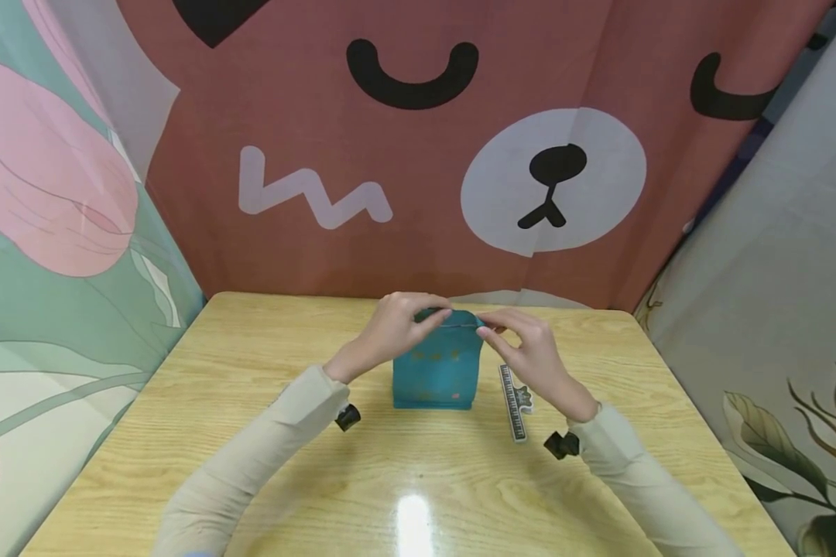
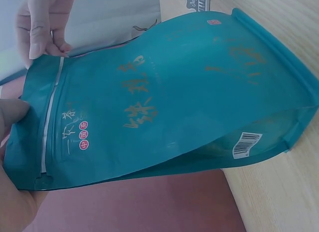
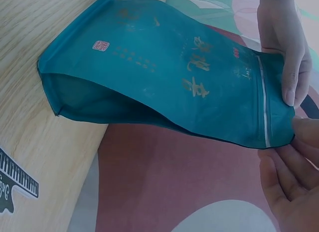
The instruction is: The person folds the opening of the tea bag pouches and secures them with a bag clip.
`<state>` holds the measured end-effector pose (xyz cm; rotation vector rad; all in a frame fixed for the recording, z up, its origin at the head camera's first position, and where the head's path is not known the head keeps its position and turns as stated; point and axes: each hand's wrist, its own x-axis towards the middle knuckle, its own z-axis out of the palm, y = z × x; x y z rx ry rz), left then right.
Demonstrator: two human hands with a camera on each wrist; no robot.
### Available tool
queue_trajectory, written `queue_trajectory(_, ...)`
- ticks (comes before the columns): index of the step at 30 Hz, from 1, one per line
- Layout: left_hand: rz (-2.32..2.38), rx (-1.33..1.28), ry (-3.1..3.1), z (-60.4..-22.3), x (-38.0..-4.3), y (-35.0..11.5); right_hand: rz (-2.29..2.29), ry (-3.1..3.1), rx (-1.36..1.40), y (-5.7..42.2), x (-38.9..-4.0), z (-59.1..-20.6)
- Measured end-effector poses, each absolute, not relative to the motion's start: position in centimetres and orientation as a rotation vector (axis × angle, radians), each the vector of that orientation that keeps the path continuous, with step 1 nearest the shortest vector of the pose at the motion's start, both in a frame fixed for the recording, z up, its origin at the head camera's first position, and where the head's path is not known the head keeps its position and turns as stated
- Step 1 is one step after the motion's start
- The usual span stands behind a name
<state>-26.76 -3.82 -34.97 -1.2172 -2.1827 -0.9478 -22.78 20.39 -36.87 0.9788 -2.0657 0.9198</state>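
Observation:
A teal tea pouch (image 1: 436, 371) with gold writing stands upright on the table, its flat base down. My left hand (image 1: 397, 329) pinches the left part of its top edge between thumb and fingers. At the top right corner, my right hand (image 1: 529, 348) pinches the same edge. In the left wrist view, a pale zip strip (image 2: 50, 122) runs across the pouch just below the top. The right wrist view shows the pouch's folded side (image 3: 114, 100) spreading wider toward the base. What is inside the pouch is hidden.
A ruler (image 1: 512, 404) with a black-and-white keyboard pattern and a cartoon figure lies right of the pouch, below my right hand. The wooden table (image 1: 265, 433) ends at a brown bear-print curtain (image 1: 306, 263). Printed cloths hang at both sides.

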Motion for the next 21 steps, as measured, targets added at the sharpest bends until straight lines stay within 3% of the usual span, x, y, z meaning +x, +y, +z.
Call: queue_trajectory(21, -0.954, -1.23, -2.184, -35.11, -26.84, -3.98, 0.858, -2.041, 0.96, 19.8, -23.15, -36.87)
